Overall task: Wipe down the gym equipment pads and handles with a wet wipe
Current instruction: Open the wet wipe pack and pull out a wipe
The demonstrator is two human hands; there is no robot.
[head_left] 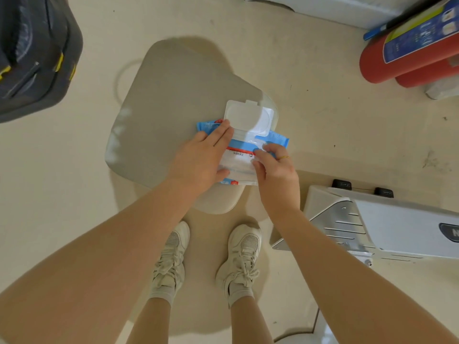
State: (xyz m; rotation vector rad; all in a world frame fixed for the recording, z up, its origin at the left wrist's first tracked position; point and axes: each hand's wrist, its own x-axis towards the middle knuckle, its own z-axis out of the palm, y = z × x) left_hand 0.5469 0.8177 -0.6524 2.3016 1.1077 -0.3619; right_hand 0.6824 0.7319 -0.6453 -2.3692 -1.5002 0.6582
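Observation:
A blue and white pack of wet wipes (242, 165) lies on the near right part of a beige seat pad (171, 115), its white flip lid (248, 117) standing open. My left hand (203, 162) lies flat on the pack's left side and holds it down. My right hand (272, 170), with a gold ring, pinches a bit of white wipe (260, 146) at the pack's opening between thumb and fingertips.
A dark bag (32, 55) sits at the far left. Two red fire extinguishers (407, 58) lie at the far right. A white and grey machine part (387, 227) stands close on the right. My two pale sneakers (208, 259) stand on the beige floor below the seat.

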